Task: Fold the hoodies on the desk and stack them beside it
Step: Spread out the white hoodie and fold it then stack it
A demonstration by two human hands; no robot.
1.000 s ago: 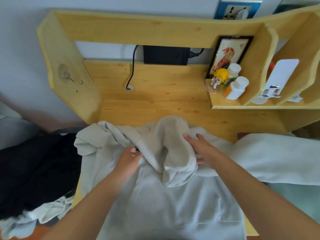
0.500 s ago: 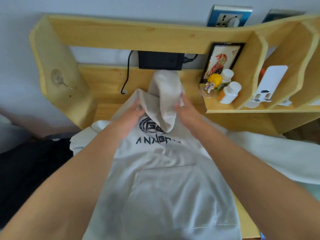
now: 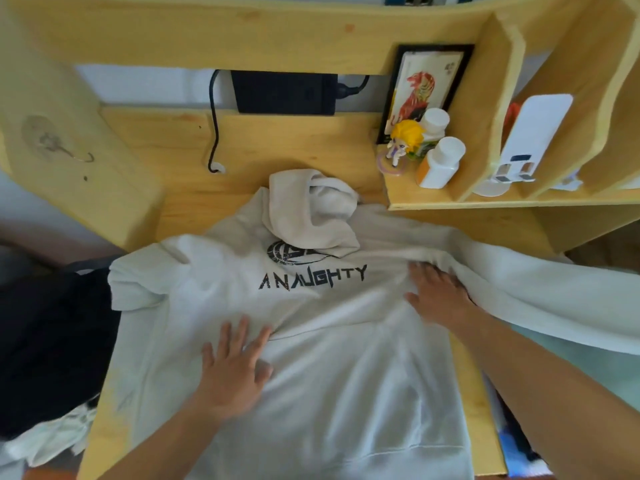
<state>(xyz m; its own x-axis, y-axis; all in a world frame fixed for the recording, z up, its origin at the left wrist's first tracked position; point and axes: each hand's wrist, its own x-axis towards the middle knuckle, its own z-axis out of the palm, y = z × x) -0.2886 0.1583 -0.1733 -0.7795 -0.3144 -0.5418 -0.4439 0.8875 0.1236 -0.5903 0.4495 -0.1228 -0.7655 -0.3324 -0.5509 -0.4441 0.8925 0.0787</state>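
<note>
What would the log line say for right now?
stage: smoothing | white hoodie: front up on desk, unfolded | left hand: flat on hoodie | right hand: flat by sleeve

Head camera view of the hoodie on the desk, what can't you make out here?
- Hoodie: bottom hem cut off by the lower frame edge.
- Its right sleeve: cuff runs past the right edge.
- Round logo: upper part covered by the hood.
- Left hand: motion-blurred, finger detail unclear.
- Dark clothes left of the desk: shape lost in shadow.
- Bottle label: too small to read.
</note>
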